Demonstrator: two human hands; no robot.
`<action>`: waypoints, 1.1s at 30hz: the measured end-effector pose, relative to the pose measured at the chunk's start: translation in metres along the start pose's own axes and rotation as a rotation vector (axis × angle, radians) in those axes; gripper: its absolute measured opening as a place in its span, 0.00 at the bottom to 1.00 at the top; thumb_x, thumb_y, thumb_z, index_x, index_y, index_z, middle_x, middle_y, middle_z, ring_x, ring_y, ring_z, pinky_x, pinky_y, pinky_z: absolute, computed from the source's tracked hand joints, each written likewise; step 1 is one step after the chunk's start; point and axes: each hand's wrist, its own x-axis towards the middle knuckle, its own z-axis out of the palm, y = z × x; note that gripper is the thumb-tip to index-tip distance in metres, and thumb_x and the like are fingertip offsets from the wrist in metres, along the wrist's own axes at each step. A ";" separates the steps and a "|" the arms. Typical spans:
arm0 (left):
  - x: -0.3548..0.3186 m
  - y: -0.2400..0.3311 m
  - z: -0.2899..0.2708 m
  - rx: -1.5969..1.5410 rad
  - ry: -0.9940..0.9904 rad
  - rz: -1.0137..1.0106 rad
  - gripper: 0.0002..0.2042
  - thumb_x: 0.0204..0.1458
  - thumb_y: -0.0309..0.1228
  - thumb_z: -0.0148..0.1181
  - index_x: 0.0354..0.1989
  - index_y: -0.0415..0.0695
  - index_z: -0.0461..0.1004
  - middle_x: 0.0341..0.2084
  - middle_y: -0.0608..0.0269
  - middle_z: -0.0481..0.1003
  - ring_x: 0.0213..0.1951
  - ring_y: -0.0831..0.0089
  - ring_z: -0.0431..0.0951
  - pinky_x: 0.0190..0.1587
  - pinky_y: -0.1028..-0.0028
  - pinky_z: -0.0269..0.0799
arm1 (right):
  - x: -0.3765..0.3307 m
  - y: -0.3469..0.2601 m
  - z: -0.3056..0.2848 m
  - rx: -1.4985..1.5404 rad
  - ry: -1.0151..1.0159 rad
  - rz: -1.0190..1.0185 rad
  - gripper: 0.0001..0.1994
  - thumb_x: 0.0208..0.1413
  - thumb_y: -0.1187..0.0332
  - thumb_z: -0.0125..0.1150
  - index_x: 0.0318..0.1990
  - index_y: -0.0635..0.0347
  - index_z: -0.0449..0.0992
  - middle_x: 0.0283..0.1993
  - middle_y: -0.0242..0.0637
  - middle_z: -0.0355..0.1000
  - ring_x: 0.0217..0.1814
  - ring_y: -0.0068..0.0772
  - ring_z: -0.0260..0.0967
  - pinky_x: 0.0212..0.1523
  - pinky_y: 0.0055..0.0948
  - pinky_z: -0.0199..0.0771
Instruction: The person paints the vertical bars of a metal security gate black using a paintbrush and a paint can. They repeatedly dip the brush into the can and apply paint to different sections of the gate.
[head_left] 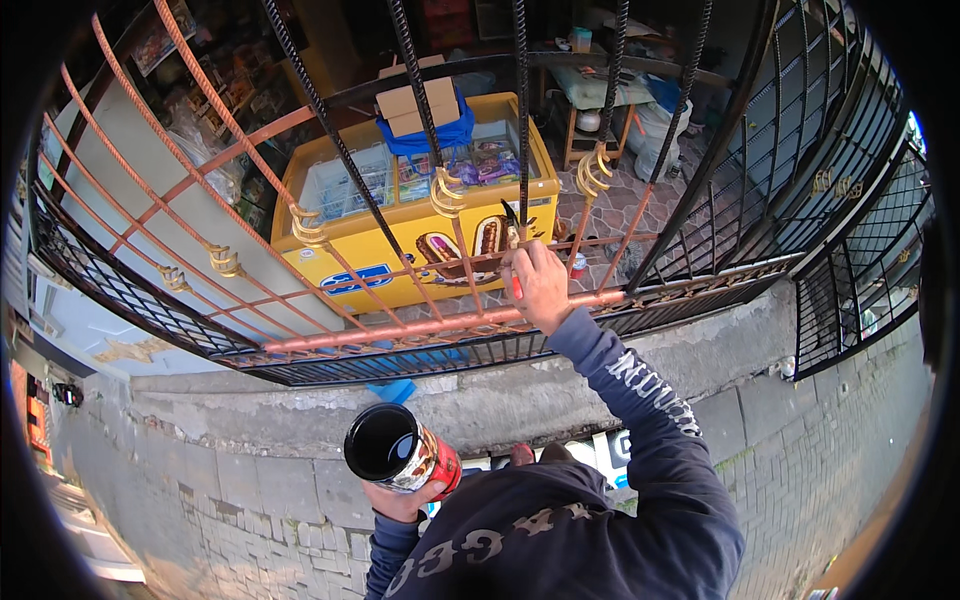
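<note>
Grey paving (240, 490) runs along from eight o'clock, below a barred grille whose lower rail (430, 327) is coppery; its bars are part black, part copper, with gold ornaments (447, 195). Behind it at eleven o'clock I see a yellow freezer (355, 245).

At seven o'clock, out over the paving, the left hand (400, 500) has its fingers wrapped low around a red-labelled can (432, 470), its mouth open and dark, glossy paint (385, 440) inside. It looks rigid and probably carries some weight; I'd keep hold low on the label and level, since paint would spill easily and a smeared wall would turn slippery.

Just right of centre, toward two o'clock, the right hand (540, 285) is closed on a brush (516, 287), red handle in its fingers, dark tip up beside a black bar (521, 120). The brush should be light, stiff in the handle and soft at the tip; the handle is the clean place to grip.

Hard to make out: the left fingers beneath the can, how full it is, and whether it truly tilts. The right fingers cover part of the handle, and I can't tell if the tip touches the bar.
</note>
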 end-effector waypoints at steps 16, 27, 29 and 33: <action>0.005 -0.005 0.008 -0.055 -0.022 0.011 0.46 0.29 0.38 0.88 0.60 0.35 0.69 0.52 0.56 0.77 0.52 0.65 0.80 0.57 0.64 0.76 | 0.013 0.000 -0.004 0.000 0.023 -0.041 0.10 0.50 0.75 0.65 0.39 0.55 0.73 0.37 0.39 0.67 0.39 0.47 0.70 0.39 0.43 0.71; 0.000 -0.004 0.009 -0.068 -0.001 0.004 0.45 0.28 0.38 0.88 0.58 0.36 0.71 0.50 0.56 0.78 0.51 0.65 0.80 0.56 0.65 0.77 | 0.028 0.001 -0.016 -0.073 0.059 0.235 0.08 0.51 0.74 0.64 0.38 0.55 0.73 0.36 0.39 0.67 0.38 0.45 0.69 0.39 0.40 0.69; 0.000 -0.005 0.009 -0.042 0.009 0.058 0.45 0.28 0.38 0.88 0.58 0.36 0.71 0.50 0.57 0.78 0.51 0.65 0.80 0.55 0.66 0.77 | 0.027 -0.004 -0.022 -0.056 0.131 0.212 0.09 0.51 0.77 0.64 0.38 0.57 0.72 0.37 0.41 0.67 0.40 0.47 0.71 0.41 0.41 0.71; 0.003 -0.004 0.012 -0.076 -0.005 0.052 0.46 0.29 0.37 0.88 0.59 0.35 0.69 0.50 0.57 0.78 0.50 0.66 0.80 0.55 0.66 0.77 | 0.023 -0.020 -0.016 0.059 0.313 0.309 0.10 0.51 0.82 0.61 0.39 0.60 0.72 0.38 0.44 0.68 0.42 0.50 0.71 0.43 0.43 0.72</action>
